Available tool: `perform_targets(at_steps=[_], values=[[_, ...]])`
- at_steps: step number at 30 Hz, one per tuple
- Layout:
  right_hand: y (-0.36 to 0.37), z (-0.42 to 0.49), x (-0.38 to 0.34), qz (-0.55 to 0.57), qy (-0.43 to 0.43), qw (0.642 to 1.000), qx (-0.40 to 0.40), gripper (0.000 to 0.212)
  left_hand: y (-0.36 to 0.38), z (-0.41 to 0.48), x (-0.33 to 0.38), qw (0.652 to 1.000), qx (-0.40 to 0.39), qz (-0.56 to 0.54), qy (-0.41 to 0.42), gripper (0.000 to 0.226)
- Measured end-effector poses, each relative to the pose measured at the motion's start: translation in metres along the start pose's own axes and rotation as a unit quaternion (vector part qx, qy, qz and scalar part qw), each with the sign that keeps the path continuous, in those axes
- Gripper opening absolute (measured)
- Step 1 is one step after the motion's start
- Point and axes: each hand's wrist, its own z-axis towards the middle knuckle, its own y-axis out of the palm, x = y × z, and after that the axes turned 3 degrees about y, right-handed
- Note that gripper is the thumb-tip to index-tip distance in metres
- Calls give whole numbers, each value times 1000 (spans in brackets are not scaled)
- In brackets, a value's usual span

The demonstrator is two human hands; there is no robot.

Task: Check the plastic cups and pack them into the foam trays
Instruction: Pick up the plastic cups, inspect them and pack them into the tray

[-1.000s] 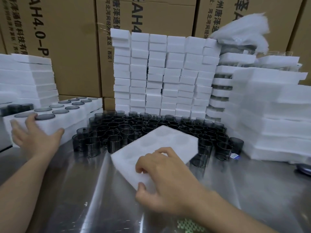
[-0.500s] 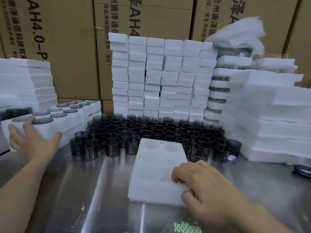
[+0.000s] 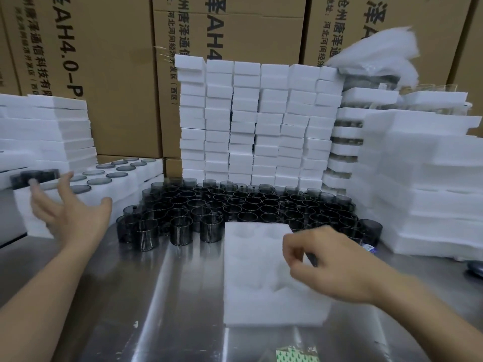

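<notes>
Your left hand (image 3: 70, 218) hangs with fingers spread, holding nothing, beside the filled foam tray (image 3: 125, 178). Your right hand (image 3: 337, 267), fingers loosely curled and gripping nothing, hovers over the empty foam tray (image 3: 256, 278) lying on the tabletop (image 3: 162, 309), just before the dark plastic cups (image 3: 235, 205).

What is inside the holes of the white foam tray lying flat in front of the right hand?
The holes visible in the foam tray hold nothing, no cups. The right hand covers the tray's right part, so any holes there cannot be seen.

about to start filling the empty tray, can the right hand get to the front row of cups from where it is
Probably yes: the right hand hovers open over the empty foam tray, and the dark cups stand just beyond its far edge with nothing between.
</notes>
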Motion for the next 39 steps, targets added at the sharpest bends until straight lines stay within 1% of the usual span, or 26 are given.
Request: perform_targets(at_steps=[1, 3, 5, 7, 8, 9, 10, 11, 13, 14, 16, 19, 21, 23, 25, 27, 29, 30, 34, 37, 39], values=[[-1, 8, 6, 19, 10, 999, 28, 18, 1, -3, 7, 999, 11, 8, 50, 69], [-3, 26, 25, 16, 28, 994, 102, 18, 4, -10, 21, 990, 19, 13, 141, 49], [2, 40, 51, 22, 61, 981, 184, 14, 12, -20, 32, 973, -2, 16, 229, 34], [19, 44, 80, 53, 106, 958, 262, 11, 23, -33, 42, 947, -44, 15, 317, 18], [30, 43, 93, 57, 125, 949, 282, 9, 28, -40, 48, 935, -79, 10, 347, 10], [41, 42, 106, 53, 138, 947, 285, 10, 34, -46, 55, 924, -120, 10, 363, 7], [50, 40, 116, 47, 146, 950, 273, 15, 41, -52, 63, 917, -162, 14, 365, 6], [57, 38, 125, 39, 152, 954, 256, 25, 48, -59, 72, 915, -200, 18, 349, 6], [63, 35, 138, 7, 165, 959, 231, 43, 63, -76, 87, 927, -244, -12, 286, 12], [65, 34, 141, -6, 174, 960, 219, 49, 70, -87, 91, 933, -243, -33, 262, 13], [71, 34, 144, -7, 188, 962, 199, 55, 79, -108, 95, 939, -228, -35, 254, 13], [73, 36, 146, -8, 193, 959, 205, 54, 83, -121, 87, 923, -246, 18, 294, 11], [71, 38, 143, -5, 181, 959, 219, 49, 79, -120, 78, 908, -270, 39, 317, 19], [68, 38, 140, 22, 155, 962, 223, 43, 72, -117, 72, 897, -288, 55, 329, 23], [65, 36, 136, 48, 132, 969, 204, 42, 67, -115, 71, 904, -299, 53, 302, 23], [65, 34, 134, 35, 126, 978, 162, 52, 65, -113, 75, 916, -291, 47, 271, 24], [66, 34, 133, 6, 127, 985, 121, 63, 66, -112, 80, 922, -274, 47, 269, 23], [67, 33, 133, -6, 128, 985, 114, 67, 66, -113, 81, 922, -270, 43, 273, 22], [65, 30, 137, -37, 143, 980, 134, 75, 65, -119, 84, 920, -270, 19, 284, 15], [64, 29, 139, -45, 148, 980, 122, 75, 67, -122, 86, 918, -265, 7, 294, 12], [63, 31, 137, -45, 150, 980, 123, 69, 69, -122, 90, 915, -272, -2, 300, 11]])
